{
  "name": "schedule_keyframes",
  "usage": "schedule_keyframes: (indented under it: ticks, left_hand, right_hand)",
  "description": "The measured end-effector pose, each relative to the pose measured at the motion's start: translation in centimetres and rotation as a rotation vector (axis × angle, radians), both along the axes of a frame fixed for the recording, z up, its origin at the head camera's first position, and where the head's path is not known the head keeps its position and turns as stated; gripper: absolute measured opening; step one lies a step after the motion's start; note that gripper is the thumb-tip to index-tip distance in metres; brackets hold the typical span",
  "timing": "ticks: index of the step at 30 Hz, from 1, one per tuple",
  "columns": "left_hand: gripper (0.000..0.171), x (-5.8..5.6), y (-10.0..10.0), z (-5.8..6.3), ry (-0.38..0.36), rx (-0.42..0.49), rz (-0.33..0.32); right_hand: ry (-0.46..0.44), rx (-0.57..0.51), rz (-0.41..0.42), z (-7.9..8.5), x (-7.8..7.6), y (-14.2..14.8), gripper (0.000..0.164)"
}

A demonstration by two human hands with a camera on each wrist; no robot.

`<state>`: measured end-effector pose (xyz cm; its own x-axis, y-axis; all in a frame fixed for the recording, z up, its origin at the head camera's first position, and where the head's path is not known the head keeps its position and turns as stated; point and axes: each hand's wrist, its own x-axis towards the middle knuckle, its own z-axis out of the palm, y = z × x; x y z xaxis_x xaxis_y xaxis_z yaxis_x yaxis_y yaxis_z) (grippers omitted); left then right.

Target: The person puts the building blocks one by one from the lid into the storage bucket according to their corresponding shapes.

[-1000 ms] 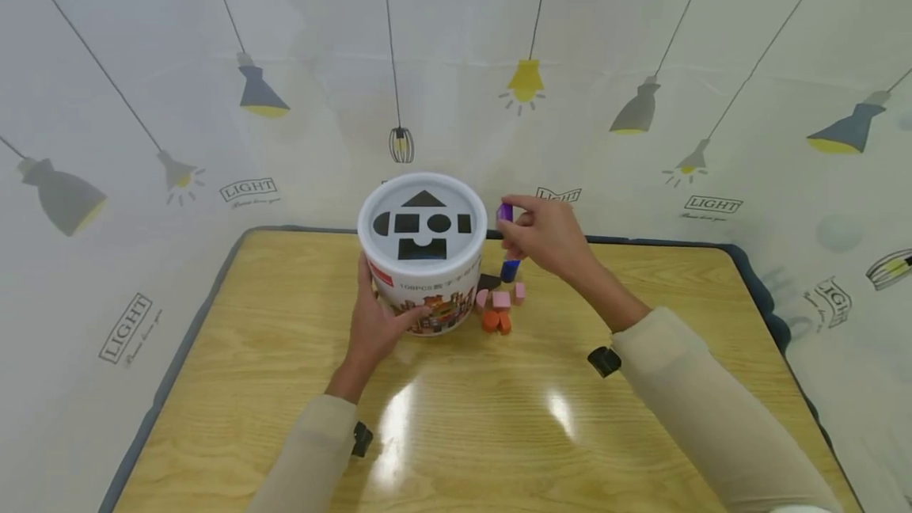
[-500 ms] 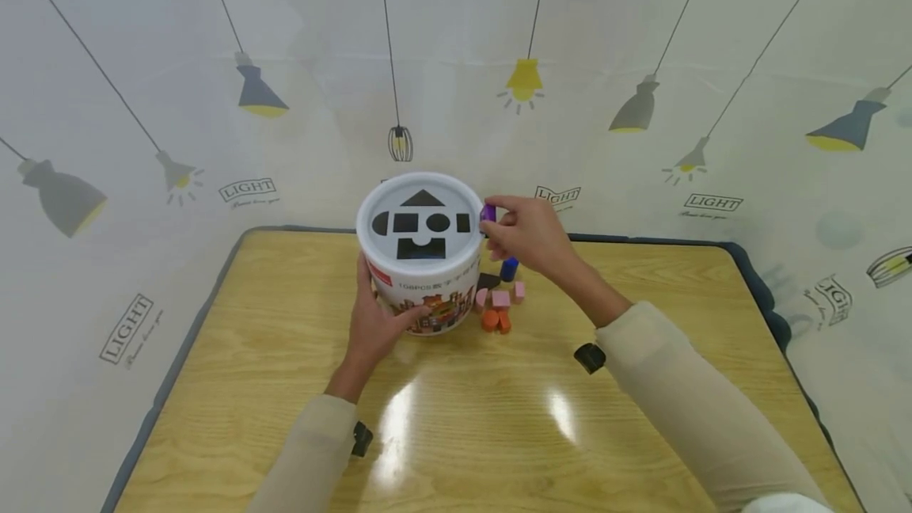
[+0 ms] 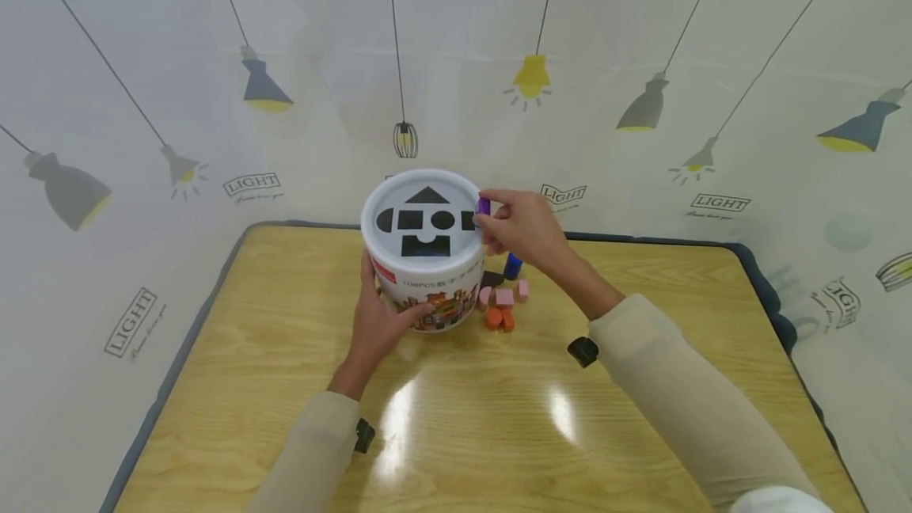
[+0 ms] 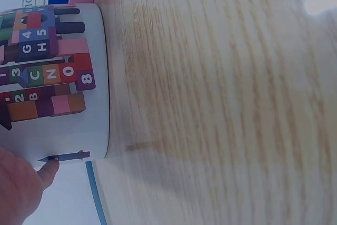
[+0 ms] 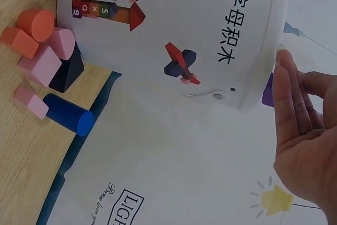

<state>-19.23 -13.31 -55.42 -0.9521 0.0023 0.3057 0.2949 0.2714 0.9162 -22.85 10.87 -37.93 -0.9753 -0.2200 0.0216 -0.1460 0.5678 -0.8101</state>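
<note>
A white bucket [image 3: 426, 266] with printed block pictures stands near the table's far edge. Its lid [image 3: 459, 196] has several shaped holes, among them a triangle, a circle, a square and a small rectangle. My left hand [image 3: 378, 319] grips the bucket's left side, thumb across the front; in the left wrist view only part of that hand shows. Between thumb and fingertips, my right hand [image 3: 527, 229] pinches a small purple block [image 3: 484, 207] at the lid's right rim, beside the rectangular hole. In the right wrist view the purple block [image 5: 268, 93] is mostly hidden behind the fingers.
Right of the bucket lie several loose blocks: a blue cylinder [image 5: 68, 114], pink blocks [image 5: 40, 65], orange blocks [image 5: 36, 25] and a dark block [image 5: 67, 72]. A patterned sheet [image 3: 321, 117] rises behind the wooden table [image 3: 470, 418].
My right hand has moved left with the purple block, from beside the bucket to the lid's right edge. The left hand keeps its grip on the bucket.
</note>
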Motion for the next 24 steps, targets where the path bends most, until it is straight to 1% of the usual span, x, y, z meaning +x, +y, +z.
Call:
schedule_keyframes:
  ticks: [5, 7, 9, 14, 17, 20, 24]
  left_hand:
    - [0.131, 0.1, -0.1, 0.0, -0.006, -0.004, -0.001]
    - [0.131, 0.2, 0.0, 0.3, -0.019, -0.006, -0.001]
    - [0.13, 0.5, 0.1, 0.9, -0.028, 0.002, -0.005]
    - [0.126, 1.5, 0.4, 2.9, -0.018, 0.002, -0.025]
    - [0.125, 1.8, 0.5, 3.6, -0.015, -0.013, -0.028]
    - [0.127, 1.7, 0.5, 3.2, -0.021, -0.002, -0.027]
    - [0.13, 0.9, 0.3, 1.6, -0.026, 0.017, -0.023]
  right_hand:
    - [-0.011, 0.003, -0.003, 0.1, -0.2, -0.6, 0.049]
    - [-0.017, 0.009, 0.004, 0.1, -0.3, -0.8, 0.048]
    - [-0.03, 0.01, 0.008, 0.2, -0.4, -1.1, 0.048]
    - [-0.054, 0.019, 0.014, 0.2, -0.8, -1.3, 0.047]
    - [-0.068, 0.044, 0.004, 0.2, -0.9, -1.4, 0.046]
    - [-0.077, 0.068, 0.004, 0.1, -1.1, -1.5, 0.045]
    - [-0.088, 0.086, 0.013, 0.0, -1.2, -1.7, 0.049]
